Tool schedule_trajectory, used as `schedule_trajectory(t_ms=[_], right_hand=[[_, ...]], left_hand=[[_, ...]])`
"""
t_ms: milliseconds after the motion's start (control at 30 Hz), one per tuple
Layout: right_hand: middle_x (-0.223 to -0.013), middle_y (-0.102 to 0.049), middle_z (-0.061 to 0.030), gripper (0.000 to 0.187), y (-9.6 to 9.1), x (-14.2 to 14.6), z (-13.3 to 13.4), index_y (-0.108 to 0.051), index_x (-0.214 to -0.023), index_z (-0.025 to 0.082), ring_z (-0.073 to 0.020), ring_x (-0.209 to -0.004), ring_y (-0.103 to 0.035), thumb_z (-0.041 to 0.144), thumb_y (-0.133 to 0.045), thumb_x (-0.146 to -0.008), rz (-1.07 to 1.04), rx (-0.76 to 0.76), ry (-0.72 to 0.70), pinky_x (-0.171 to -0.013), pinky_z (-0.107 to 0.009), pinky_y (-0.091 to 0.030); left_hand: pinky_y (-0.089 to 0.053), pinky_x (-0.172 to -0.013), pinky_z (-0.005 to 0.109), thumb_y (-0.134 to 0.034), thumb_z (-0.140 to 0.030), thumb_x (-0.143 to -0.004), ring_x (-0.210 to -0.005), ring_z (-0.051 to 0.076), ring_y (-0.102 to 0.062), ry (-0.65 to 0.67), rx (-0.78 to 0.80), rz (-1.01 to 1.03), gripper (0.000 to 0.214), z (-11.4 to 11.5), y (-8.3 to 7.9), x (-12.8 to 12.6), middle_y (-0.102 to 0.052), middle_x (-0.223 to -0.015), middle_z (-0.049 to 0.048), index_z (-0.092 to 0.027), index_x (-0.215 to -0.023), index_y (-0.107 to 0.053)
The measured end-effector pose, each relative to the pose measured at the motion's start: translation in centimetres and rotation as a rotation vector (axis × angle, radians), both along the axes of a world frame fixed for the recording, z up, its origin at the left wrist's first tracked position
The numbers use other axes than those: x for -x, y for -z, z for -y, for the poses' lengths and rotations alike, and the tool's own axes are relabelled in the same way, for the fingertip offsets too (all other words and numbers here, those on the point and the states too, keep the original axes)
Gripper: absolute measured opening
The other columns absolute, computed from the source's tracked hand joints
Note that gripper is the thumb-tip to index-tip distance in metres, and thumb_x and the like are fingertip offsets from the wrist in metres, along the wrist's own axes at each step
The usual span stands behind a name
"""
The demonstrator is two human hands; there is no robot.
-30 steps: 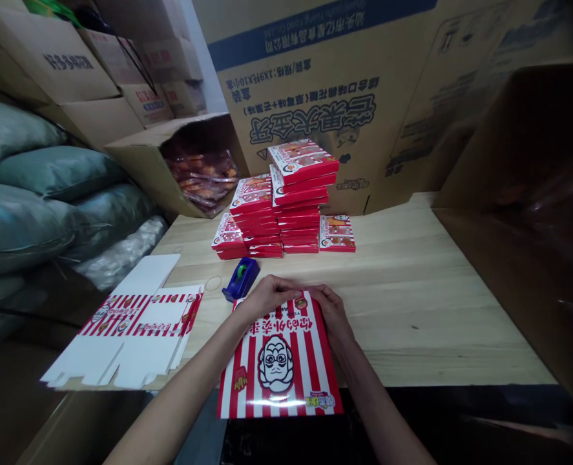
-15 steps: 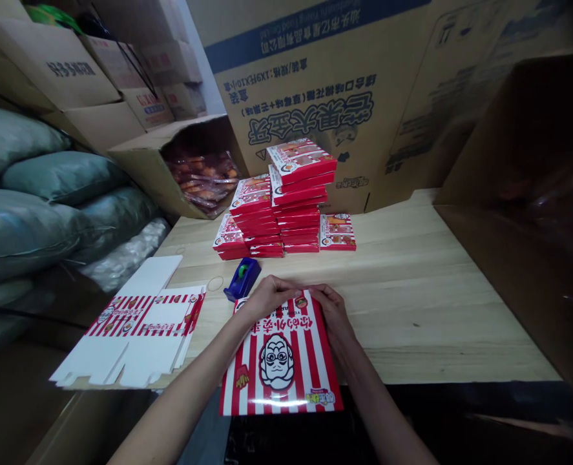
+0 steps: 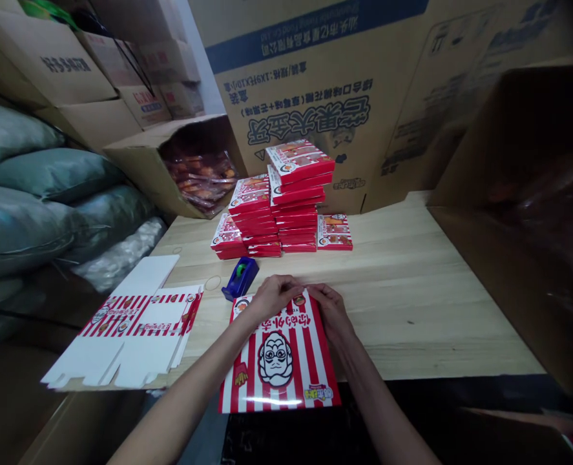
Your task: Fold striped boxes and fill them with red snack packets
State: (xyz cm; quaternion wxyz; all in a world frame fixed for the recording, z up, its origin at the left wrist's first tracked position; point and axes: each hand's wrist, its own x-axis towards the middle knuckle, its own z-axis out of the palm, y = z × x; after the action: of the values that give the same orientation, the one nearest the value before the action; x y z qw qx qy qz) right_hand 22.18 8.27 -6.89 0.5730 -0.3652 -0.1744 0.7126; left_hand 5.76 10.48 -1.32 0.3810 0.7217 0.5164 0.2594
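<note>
Red-and-white stripes on the front box (image 3: 280,363), dark blue tape dispenser (image 3: 241,280), pale wood-grained table (image 3: 402,290)

1. Greenish sacks (image 3: 56,173) are lying piled at the left.
2. Cardboard cartons (image 3: 92,81) are standing stacked behind the sacks.
3. A large carton (image 3: 315,77) is standing upright, showing inverted lettering.
4. A thin loop (image 3: 206,285) is lying on the table (image 3: 412,278).

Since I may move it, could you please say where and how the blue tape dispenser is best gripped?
Probably its long sides, from above: the tape dispenser has a narrow body, with stacked boxes beyond it and the striped box nearer.
</note>
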Motion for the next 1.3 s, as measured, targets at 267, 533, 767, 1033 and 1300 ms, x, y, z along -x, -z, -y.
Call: schedule_trajectory(t_ms=[267, 533, 767, 1033, 1300], right_hand=[[-0.095, -0.081, 0.0005, 0.034, 0.7, -1.1, 2.4, -0.079, -0.093, 0.028, -0.0186, -0.085, -0.073, 0.043, -0.092, -0.066, -0.061, -0.054, -0.038, -0.08, -0.03, -0.058], [-0.099, -0.078, -0.0001, 0.028, 0.8, -0.7, 3.1, -0.076, -0.095, 0.028, -0.0191, -0.088, -0.071, 0.037, -0.088, -0.072, -0.068, -0.079, -0.022, -0.082, -0.031, -0.056], [-0.095, -0.077, 0.0004, 0.025, 1.1, -0.3, 2.7, -0.072, -0.091, 0.027, -0.0183, -0.089, -0.07, 0.031, -0.086, -0.071, -0.062, -0.059, 0.112, -0.081, -0.029, -0.054], [-0.106, -0.076, -0.0005, 0.023, 2.6, -0.7, 3.0, -0.074, -0.104, 0.03, -0.0205, -0.098, -0.07, 0.034, -0.08, -0.082, 0.001, -0.082, 0.009, -0.087, -0.032, -0.054], [-0.121, -0.07, -0.0021, 0.029, 3.0, -1.5, 3.2, -0.075, -0.123, 0.036, -0.0221, -0.111, -0.065, 0.036, -0.064, -0.097, 0.131, -0.278, -0.092, -0.097, -0.037, -0.053]], left_hand=[[-0.052, -0.072, 0.025, -0.065, -0.044, -0.097, -0.078, 0.017, -0.068, 0.075, 0.039, 0.059, 0.03, 1.6, -0.3, 0.8, -0.076, -0.09, 0.0052, -0.016, -0.102, -0.075], [-0.046, -0.112, 0.036, -0.062, -0.034, -0.102, -0.128, 0.024, -0.063, 0.204, -0.084, -0.14, 0.034, 2.3, -2.1, -0.9, -0.069, -0.137, 0.0085, -0.027, -0.135, -0.069], [-0.053, -0.097, 0.033, -0.069, -0.035, -0.097, -0.105, 0.022, -0.071, -0.089, -0.111, -0.124, 0.02, 3.6, -1.0, -2.6, -0.078, -0.114, 0.007, -0.024, -0.111, -0.079], [-0.053, -0.063, 0.024, -0.083, -0.042, -0.083, -0.067, 0.016, -0.068, -0.336, 0.292, 0.15, 0.026, 2.5, -1.3, -1.8, -0.078, -0.08, 0.0043, -0.017, -0.082, -0.074], [-0.05, -0.063, 0.025, -0.075, -0.048, -0.089, -0.067, 0.015, -0.066, -0.201, 0.385, 0.046, 0.031, 1.4, -2.1, -1.4, -0.078, -0.079, 0.005, -0.017, -0.09, -0.083]])
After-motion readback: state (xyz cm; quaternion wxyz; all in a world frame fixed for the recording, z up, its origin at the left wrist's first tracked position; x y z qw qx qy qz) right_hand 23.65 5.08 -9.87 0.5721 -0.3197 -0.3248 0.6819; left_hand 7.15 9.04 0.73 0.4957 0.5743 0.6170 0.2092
